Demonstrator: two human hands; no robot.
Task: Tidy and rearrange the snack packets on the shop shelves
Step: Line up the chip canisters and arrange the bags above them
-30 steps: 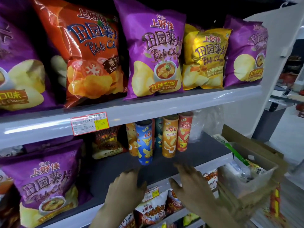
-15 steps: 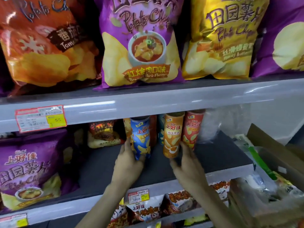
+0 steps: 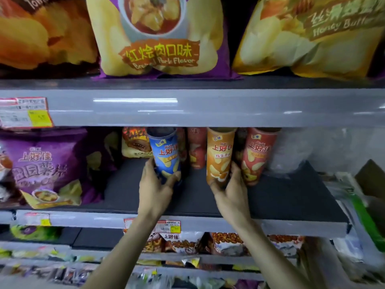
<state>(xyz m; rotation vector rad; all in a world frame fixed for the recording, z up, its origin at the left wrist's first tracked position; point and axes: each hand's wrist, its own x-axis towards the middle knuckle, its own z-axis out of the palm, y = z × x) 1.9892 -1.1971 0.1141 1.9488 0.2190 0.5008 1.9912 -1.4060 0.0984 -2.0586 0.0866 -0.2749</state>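
Chip tubes, glossy cardboard cylinders, upright: left hand (image 3: 155,189) grips blue tube (image 3: 165,154); right hand (image 3: 231,192) grips orange tube (image 3: 219,155), red tube (image 3: 257,156) at 3 o'clock.

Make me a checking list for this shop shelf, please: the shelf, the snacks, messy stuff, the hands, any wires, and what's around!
Surface: dark middle shelf, bare at its front right.
Job's things: blue can, orange can and red can stand towards the back; purple packet stands at the left.
Clutter: crumpled clear plastic right of the red can.
Hands: left hand grips the blue can low down; right hand grips the orange can low down.
Cables: nothing seen.
Surroundings: big crisp bags on the shelf above; price tag on its edge; lower packets beneath.
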